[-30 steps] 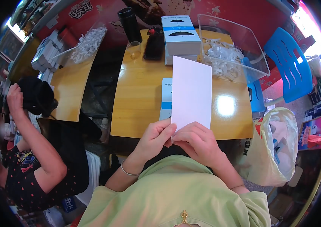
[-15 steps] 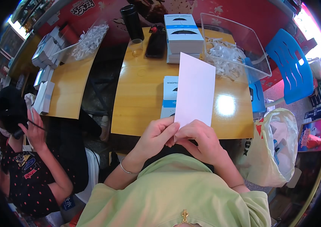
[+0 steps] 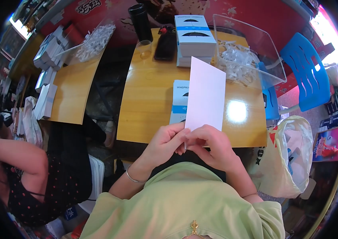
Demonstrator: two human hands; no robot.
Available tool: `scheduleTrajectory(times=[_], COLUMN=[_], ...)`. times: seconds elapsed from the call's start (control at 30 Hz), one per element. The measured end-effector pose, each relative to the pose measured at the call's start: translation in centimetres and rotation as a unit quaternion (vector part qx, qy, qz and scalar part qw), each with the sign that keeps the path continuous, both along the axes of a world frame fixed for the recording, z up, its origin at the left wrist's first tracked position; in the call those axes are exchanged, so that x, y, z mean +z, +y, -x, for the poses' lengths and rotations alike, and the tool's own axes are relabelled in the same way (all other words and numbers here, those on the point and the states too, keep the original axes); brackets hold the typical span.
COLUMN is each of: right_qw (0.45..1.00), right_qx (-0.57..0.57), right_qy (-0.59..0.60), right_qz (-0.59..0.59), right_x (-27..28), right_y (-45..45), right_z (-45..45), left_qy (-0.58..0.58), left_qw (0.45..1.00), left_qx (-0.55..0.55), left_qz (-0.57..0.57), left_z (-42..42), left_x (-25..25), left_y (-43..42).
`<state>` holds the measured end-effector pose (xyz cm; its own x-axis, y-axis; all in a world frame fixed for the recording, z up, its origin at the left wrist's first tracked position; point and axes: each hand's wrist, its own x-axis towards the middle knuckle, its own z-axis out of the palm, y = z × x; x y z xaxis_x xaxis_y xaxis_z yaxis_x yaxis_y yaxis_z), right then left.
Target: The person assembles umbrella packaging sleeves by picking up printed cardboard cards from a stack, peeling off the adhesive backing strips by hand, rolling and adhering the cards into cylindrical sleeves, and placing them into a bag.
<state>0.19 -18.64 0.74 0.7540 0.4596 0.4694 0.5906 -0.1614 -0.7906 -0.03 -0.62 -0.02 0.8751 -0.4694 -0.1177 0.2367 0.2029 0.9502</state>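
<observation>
A plain white sheet of card [image 3: 206, 97] stands upright in front of me, its lower edge between my hands. My left hand [image 3: 164, 144], with a bangle at the wrist, pinches its lower left corner. The fingers of my right hand [image 3: 212, 146] are closed on the bottom edge, beside my left thumb. Behind the card, partly covered by it, a white and blue printed umbrella box or card [image 3: 179, 108] lies on the wooden table [image 3: 147, 103]. Farther back is a stack of similar umbrella-printed pieces [image 3: 194, 38].
A clear bin [image 3: 252, 77] of white paper strips stands at the back right, near a blue chair [image 3: 306, 71]. A black bottle [image 3: 140, 24], clear cup [image 3: 144, 49] and dark phone [image 3: 165, 47] are at the back. Right: a plastic bag [image 3: 272, 175]. Left: a seated co-worker [image 3: 63, 175].
The card has tilted and shifted slightly right in my hands, which keep their hold. The co-worker at the left has leaned away, and the black item they held has moved to the left edge.
</observation>
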Motion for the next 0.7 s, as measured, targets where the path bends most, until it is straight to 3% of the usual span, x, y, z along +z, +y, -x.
scheduleTrajectory(times=[0.27,0.4,0.5,0.7], right_qw=[0.998,0.996,0.997,0.994], right_qx=[-0.024,-0.018,-0.011,-0.007], right_qy=[-0.022,0.03,-0.035,-0.049], right_qz=[0.058,0.079,0.063,0.102], right_x=[-0.4,0.6,-0.2,0.5], right_y=[-0.1,-0.7,-1.6,-1.6], right_z=[0.0,0.0,-0.6,-1.0], left_qy=[0.014,0.022,0.034,0.034], left_qw=[1.0,0.999,0.997,0.997], left_qx=[0.009,0.035,0.054,0.065], left_qz=[0.009,-0.032,-0.042,-0.028], left_z=[-0.3,-0.5,-0.8,-1.0], left_x=[-0.2,-0.3,-0.1,-0.7], left_y=[-0.6,-0.3,0.4,0.6])
